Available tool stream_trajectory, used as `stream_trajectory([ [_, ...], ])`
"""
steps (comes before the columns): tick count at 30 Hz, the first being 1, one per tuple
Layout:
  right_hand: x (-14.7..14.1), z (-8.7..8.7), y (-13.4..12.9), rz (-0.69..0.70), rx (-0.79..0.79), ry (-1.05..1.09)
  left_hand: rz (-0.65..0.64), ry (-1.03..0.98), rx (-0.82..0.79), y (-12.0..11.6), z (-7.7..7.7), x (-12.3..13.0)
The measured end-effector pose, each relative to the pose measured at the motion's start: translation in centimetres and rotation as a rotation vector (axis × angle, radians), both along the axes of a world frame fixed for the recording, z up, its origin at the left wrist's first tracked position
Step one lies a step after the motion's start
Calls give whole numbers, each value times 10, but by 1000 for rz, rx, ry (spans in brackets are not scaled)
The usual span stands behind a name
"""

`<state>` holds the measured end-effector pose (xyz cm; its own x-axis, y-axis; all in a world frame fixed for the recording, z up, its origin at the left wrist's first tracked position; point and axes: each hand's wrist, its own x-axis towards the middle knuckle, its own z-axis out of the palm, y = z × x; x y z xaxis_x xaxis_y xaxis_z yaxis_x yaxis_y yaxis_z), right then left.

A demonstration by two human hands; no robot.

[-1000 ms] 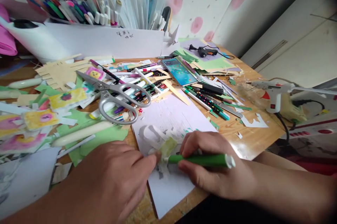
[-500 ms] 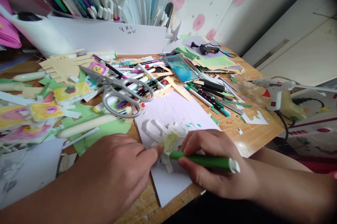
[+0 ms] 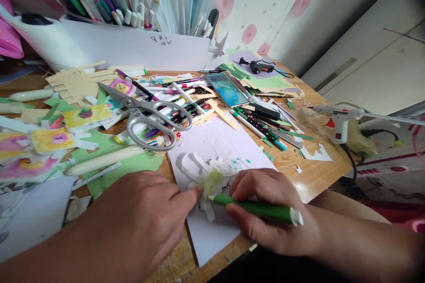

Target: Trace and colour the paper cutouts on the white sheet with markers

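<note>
My right hand (image 3: 275, 225) grips a green marker (image 3: 255, 209) between thumb and fingers, its tip at the edge of a small paper cutout (image 3: 212, 180). The middle of this cutout is tinted pale yellow-green, with white looped strips around it. My left hand (image 3: 146, 212) is closed, its fingers curled under, and the index fingertip holds the cutout's left side down; its other fingertips are hidden. Beneath the cutout lies a white paper sheet (image 3: 212, 241) with green specks and scratch lines. Silver scissors (image 3: 134, 114) lie just beyond my left hand.
Loose markers (image 3: 186, 97) and a phone (image 3: 227, 89) lie farther back. Painted yellow-pink pieces (image 3: 53, 141) and green scraps (image 3: 122, 170) cover the left. A white glue gun (image 3: 341, 123) stands at the right edge; a black one (image 3: 260, 67) lies behind. A pen box (image 3: 139, 48) stands at the back.
The view has shifted slightly. The marker tip stays by the cutout's edge with only a small movement, and my left fingertip still presses the same piece.
</note>
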<state>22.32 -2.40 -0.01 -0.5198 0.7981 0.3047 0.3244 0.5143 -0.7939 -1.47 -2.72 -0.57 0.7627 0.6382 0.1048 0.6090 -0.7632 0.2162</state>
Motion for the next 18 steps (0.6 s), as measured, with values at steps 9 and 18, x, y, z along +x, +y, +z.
stream_trajectory([
  [9, 6, -3, 1, -67, 53, -4, 50, 36, -42, 0, 3, 3],
  [18, 7, -4, 3, -181, 42, -14, 8, -69, 12, 1, -9, -1],
])
